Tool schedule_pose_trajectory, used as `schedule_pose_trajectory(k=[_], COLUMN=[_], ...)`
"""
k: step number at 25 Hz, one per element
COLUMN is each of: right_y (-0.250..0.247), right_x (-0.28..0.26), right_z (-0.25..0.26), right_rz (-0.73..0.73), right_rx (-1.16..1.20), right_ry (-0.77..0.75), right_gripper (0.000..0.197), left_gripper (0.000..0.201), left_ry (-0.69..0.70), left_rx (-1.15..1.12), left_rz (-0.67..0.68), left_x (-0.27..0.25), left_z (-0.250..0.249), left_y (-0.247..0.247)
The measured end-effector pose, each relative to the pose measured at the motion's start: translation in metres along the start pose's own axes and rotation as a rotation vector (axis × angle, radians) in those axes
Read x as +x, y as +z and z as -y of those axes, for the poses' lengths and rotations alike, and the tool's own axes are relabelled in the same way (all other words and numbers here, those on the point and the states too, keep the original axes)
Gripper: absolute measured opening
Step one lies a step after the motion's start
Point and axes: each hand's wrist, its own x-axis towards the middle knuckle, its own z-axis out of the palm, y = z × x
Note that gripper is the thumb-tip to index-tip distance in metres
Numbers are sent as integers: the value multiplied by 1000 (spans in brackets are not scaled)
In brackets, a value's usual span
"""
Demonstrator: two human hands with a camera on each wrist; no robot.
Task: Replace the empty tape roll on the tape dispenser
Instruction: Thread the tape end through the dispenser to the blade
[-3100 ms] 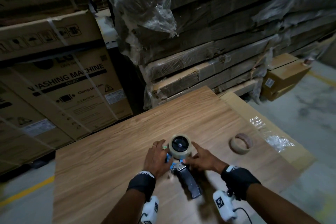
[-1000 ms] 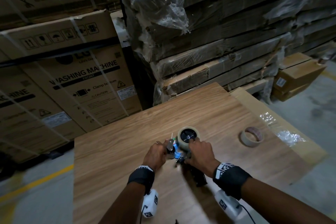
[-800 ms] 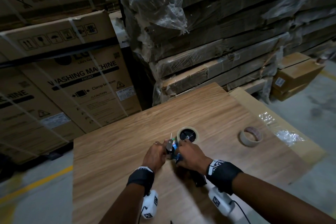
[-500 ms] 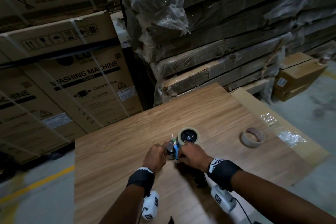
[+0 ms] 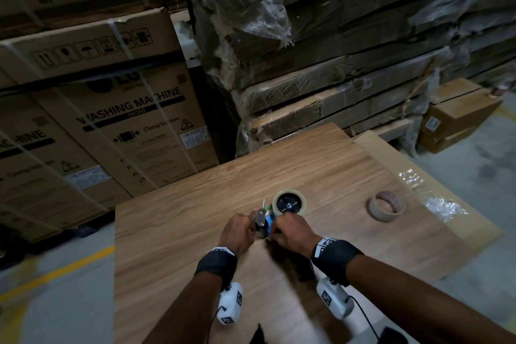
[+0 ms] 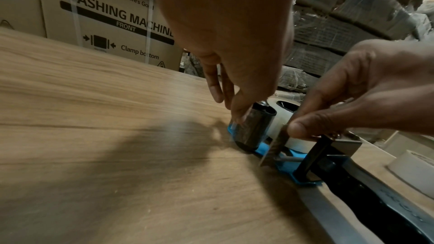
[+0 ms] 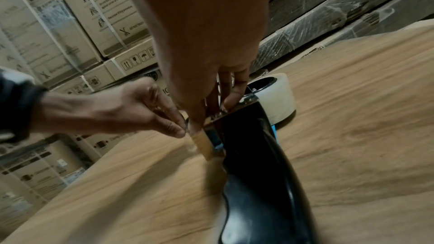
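**Threading the fresh roll**

The tape dispenser (image 5: 279,227) lies on its side mid-table (image 5: 178,232), toward the near edge, so the new tape roll (image 5: 289,203) on its hub faces up. The left hand (image 5: 237,232) pinches at the black roller (image 6: 254,127), steadying the head; the right hand (image 5: 293,232) pinches the tape strip (image 7: 202,144) beside the frame, probably feeding it through. The empty core (image 5: 386,205) sits toward the right edge. Three seconds back, both hands cradled the roll itself; they have since moved down to the roller.

Two tape rolls (image 5: 289,202) (image 5: 386,206) — one dispenser (image 6: 303,157) — two hands (image 5: 237,233) (image 5: 293,233)
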Motion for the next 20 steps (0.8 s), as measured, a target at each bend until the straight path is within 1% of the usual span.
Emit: schedule_pose_trajectory(k=[2,3,5,7,9,11,12,14,15,17,18,20], right_y=[1,2,6,10,12,15,18,25,29,37,41,41], right_x=[1,1,3,4,3,-3,-8,-20,-26,-38,-40,-42], right_z=[2,4,7,8,2,-12,-20,-37,-45,-54,-59,-60], right_rz=[-34,-48,-65,-67,-59,-98,-124,-169,-190,-203,-169,-12], right_rx=[3,10,24,44,89,157,168,155,168,266,348,465], right_ry=[48,79,144,170,106,-14,-53,-38,0,132,231,418], right_gripper=[23,23,25,26,28,28,28,45,55,69,73,73], left_gripper=[46,46,54,59,58,54,56,60,52,26,19,14], left_ry=[-3,-3,13,19,35,29,17,5,-1,-45,-71,-154], left_rx=[-12,-16,-15,-18,-42,-57,-54,-79,-131,-255,-323,-489], left_rz=[-9,-9,3,5,4,24,37,38,29,2,-23,-47], left_x=[0,0,1,1,0,0,0,-1,-3,-7,-9,-15], left_z=[-5,-6,-4,-2,-2,-1,0,2,1,3,5,6], left_y=[-3,-4,-3,-2,-2,-2,-1,2,2,8,11,19])
